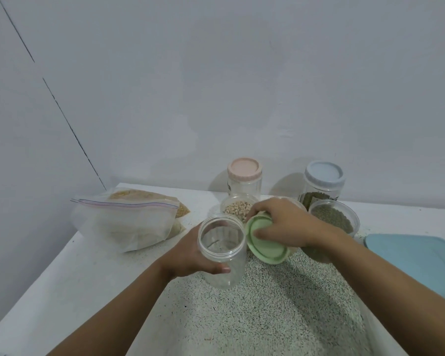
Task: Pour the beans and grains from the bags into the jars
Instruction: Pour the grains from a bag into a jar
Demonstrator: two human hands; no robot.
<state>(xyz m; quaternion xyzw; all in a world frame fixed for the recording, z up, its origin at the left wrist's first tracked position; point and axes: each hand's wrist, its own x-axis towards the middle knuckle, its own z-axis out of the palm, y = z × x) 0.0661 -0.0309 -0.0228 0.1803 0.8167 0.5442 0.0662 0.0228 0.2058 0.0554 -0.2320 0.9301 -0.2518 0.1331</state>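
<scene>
Holding an empty clear jar (220, 250) in the left hand (188, 255), over the middle of the counter (280, 317): fingers curled round its far side, thumb laid across the near wall, mouth open and tipped toward the camera. Gripping a green lid (265, 242) with the right hand (285, 222): fingers bent over the far rim, thumb pressed on the flat face. Lid off the jar, tilted, with its edge just beside the right side of the jar's mouth; touching or not, cannot tell.

Behind the hands, toward the back edge of the counter, an open jar of pale beans (238, 208), lidless, just beyond the empty one. Farther back, against the wall, a jar with a pink lid (245, 176), upright and closed. To the right along the same back edge, a jar with a blue lid (323, 181), closed, with dark green beans in its lower part. Just in front of that, an open jar of green beans (334, 219), partly hidden by the right wrist.

At the back left corner, zip bags (129, 222) lying flat, one over another, with pale and yellowish grains inside. At the right edge, a flat pale blue tray (416, 258), cut off by the frame.
</scene>
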